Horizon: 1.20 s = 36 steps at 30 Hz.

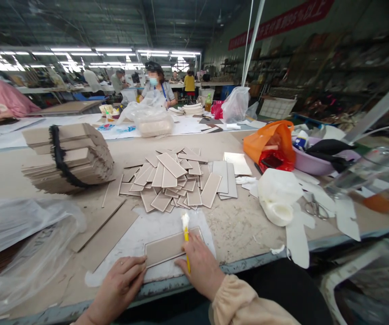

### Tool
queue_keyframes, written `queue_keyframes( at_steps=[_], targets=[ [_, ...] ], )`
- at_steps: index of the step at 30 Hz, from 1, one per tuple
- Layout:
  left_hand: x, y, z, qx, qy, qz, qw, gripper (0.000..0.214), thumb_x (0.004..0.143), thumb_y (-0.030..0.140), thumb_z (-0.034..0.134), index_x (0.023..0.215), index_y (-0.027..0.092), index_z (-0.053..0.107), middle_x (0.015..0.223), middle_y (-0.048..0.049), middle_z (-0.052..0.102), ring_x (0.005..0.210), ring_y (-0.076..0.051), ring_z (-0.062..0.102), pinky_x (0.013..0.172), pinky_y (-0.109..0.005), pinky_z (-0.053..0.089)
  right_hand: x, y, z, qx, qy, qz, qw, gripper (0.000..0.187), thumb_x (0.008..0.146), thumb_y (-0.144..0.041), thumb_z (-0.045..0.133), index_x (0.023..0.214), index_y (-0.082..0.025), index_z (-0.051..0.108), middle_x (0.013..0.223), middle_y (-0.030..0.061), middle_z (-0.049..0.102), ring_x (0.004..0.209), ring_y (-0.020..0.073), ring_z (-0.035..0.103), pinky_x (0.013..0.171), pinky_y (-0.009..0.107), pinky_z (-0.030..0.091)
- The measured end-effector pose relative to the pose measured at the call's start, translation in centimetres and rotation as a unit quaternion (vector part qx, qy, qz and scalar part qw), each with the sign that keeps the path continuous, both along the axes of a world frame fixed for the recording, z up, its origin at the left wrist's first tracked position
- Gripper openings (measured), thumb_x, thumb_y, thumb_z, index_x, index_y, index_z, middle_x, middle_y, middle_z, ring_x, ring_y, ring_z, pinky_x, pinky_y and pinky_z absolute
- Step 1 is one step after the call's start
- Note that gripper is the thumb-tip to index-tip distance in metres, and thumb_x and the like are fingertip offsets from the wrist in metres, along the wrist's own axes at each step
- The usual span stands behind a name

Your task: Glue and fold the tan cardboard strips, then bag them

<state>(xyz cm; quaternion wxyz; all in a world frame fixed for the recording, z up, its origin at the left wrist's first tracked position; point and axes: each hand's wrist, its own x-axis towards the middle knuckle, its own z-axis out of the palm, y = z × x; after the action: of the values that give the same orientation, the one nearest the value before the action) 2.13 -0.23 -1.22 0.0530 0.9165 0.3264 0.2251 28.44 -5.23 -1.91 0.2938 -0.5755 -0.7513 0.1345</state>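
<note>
My left hand pinches the near left end of a flat beige rectangular panel with a pale outline along its edges. The panel lies on a whitish sheet near the table's front edge. In my right hand is a brush with a yellow handle; its tip, pointing away from me, is covered in a thick white substance. The brush crosses over the panel's right part, and my right fingers are close to the panel's surface. Just beyond the sheet, a loose heap of similar beige panels is piled.
A strapped stack of beige boards stands left, above crumpled clear plastic. On the right are a cut white plastic jug, scissors, an orange bag and a purple basin. Co-workers sit at tables beyond.
</note>
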Motion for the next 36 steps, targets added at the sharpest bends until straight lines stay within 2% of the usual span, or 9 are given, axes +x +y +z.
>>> queue_keyframes(
  at_steps=[5, 8, 12, 15, 22, 25, 29, 32, 36],
  targets=[
    [0.2, -0.2, 0.4, -0.027, -0.022, 0.022, 0.999, 0.015, 0.09, 0.023, 0.053, 0.088, 0.023, 0.068, 0.098, -0.0057, 0.07, 0.091, -0.017, 0.066, 0.082, -0.029, 0.053, 2.1, -0.4, -0.4, 0.022, -0.034, -0.034, 0.999, 0.029, 0.078, -0.014, 0.076, 0.097, -0.016, 0.054, 0.131, 0.0233, 0.054, 0.13, 0.0353, 0.045, 0.104, 0.054, 0.044],
    [0.7, -0.2, 1.1, -0.117, -0.028, 0.053, 0.991, 0.018, 0.092, 0.025, 0.05, 0.085, 0.021, 0.066, 0.095, -0.0065, 0.069, 0.09, -0.017, 0.065, 0.081, -0.028, 0.053, 1.9, -0.4, -1.2, 0.046, -0.045, -0.041, 0.997, 0.03, 0.078, -0.013, 0.075, 0.098, -0.016, 0.053, 0.13, 0.0241, 0.055, 0.129, 0.0366, 0.046, 0.102, 0.056, 0.046],
    [1.6, 0.8, 2.1, -0.233, 0.0, 0.17, 0.957, 0.029, 0.088, 0.027, 0.049, 0.113, 0.016, 0.06, 0.108, -0.0105, 0.064, 0.09, -0.018, 0.063, 0.084, -0.032, 0.052, 1.8, -0.3, -1.8, 0.074, -0.057, -0.033, 0.995, 0.029, 0.079, -0.014, 0.074, 0.098, -0.015, 0.053, 0.129, 0.0265, 0.054, 0.126, 0.0382, 0.049, 0.1, 0.056, 0.048],
    [2.7, 2.0, 3.0, -0.262, 0.046, 0.202, 0.942, 0.048, 0.078, 0.026, 0.059, 0.124, 0.015, 0.055, 0.126, -0.0132, 0.056, 0.109, -0.023, 0.057, 0.098, -0.037, 0.045, 1.9, -0.2, -1.8, 0.082, -0.065, -0.028, 0.994, 0.025, 0.081, -0.015, 0.072, 0.097, -0.016, 0.053, 0.127, 0.0257, 0.056, 0.124, 0.0384, 0.05, 0.099, 0.056, 0.049],
    [5.3, 3.7, 4.5, -0.318, 0.092, 0.231, 0.915, 0.045, 0.043, 0.022, 0.081, 0.085, 0.018, 0.068, 0.092, -0.0088, 0.062, 0.095, -0.031, 0.057, 0.086, -0.039, 0.045, 2.3, -0.2, -2.9, 0.112, -0.046, -0.017, 0.993, 0.019, 0.087, -0.017, 0.062, 0.103, -0.017, 0.052, 0.127, 0.0234, 0.056, 0.121, 0.0374, 0.054, 0.096, 0.058, 0.051],
    [5.5, 3.9, 4.6, -0.362, 0.066, 0.237, 0.899, 0.033, 0.041, 0.027, 0.081, 0.067, 0.019, 0.062, 0.079, -0.0027, 0.059, 0.085, -0.025, 0.056, 0.078, -0.034, 0.044, 2.8, -0.2, -3.1, 0.126, -0.008, -0.014, 0.992, 0.013, 0.092, -0.02, 0.054, 0.105, -0.02, 0.052, 0.127, 0.019, 0.056, 0.12, 0.0346, 0.054, 0.097, 0.059, 0.05],
    [5.0, 3.1, 4.4, -0.454, -0.013, 0.22, 0.863, 0.035, 0.06, 0.05, 0.069, 0.064, 0.019, 0.052, 0.061, 0.0035, 0.047, 0.065, -0.015, 0.05, 0.06, -0.027, 0.042, 4.1, -0.5, -1.0, 0.142, 0.045, -0.024, 0.989, 0.005, 0.097, -0.025, 0.048, 0.098, -0.023, 0.051, 0.118, 0.013, 0.061, 0.123, 0.032, 0.052, 0.101, 0.059, 0.046],
    [4.5, 2.2, 4.2, -0.515, -0.084, 0.21, 0.827, 0.05, 0.062, 0.068, 0.059, 0.068, 0.02, 0.045, 0.059, 0.0056, 0.041, 0.056, -0.012, 0.044, 0.05, -0.024, 0.04, 5.2, -0.6, 1.6, 0.164, 0.078, -0.054, 0.982, 0.007, 0.098, -0.03, 0.049, 0.097, -0.023, 0.051, 0.117, 0.012, 0.062, 0.124, 0.0308, 0.052, 0.101, 0.055, 0.047],
    [4.4, 2.1, 5.3, -0.54, -0.173, 0.201, 0.799, 0.055, 0.064, 0.071, 0.062, 0.07, 0.019, 0.043, 0.061, 0.0062, 0.041, 0.053, -0.008, 0.043, 0.047, -0.021, 0.04, 6.4, -0.9, 4.1, 0.19, 0.122, -0.083, 0.971, 0.005, 0.098, -0.028, 0.049, 0.098, -0.023, 0.048, 0.117, 0.013, 0.061, 0.12, 0.0289, 0.055, 0.095, 0.046, 0.052]
  ],
)
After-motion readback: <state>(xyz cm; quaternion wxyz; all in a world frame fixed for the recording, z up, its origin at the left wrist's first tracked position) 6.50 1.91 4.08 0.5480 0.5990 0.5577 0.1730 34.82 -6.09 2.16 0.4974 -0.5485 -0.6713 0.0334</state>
